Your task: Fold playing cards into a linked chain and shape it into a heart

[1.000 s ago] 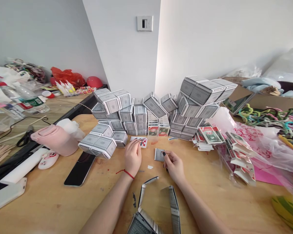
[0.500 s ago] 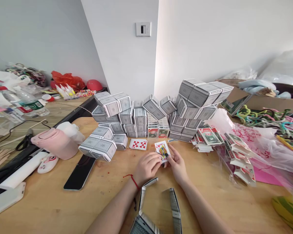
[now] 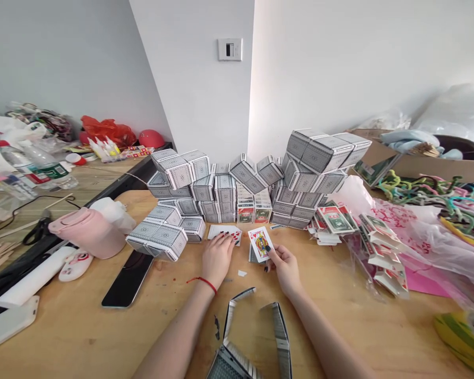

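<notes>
My right hand pinches a face-up jack playing card between thumb and fingers. Partly under it, a grey patterned card back shows. Outstretched fingers of my left hand rest on face-up playing cards with red pips, lying on the table. A small white scrap is between my hands. Nearest me, between my forearms, stands a partly built frame of folded cards. Beyond the loose cards rises a structure of boxes covered in grey patterned card backs.
A black phone and a pink container are at the left. On the right are card boxes, plastic bags, pipe cleaners and a yellow-green tape roll.
My left hand has left the jack and moved left onto the cards lying there. My right hand still holds the jack, and a patterned back beneath it now shows.
</notes>
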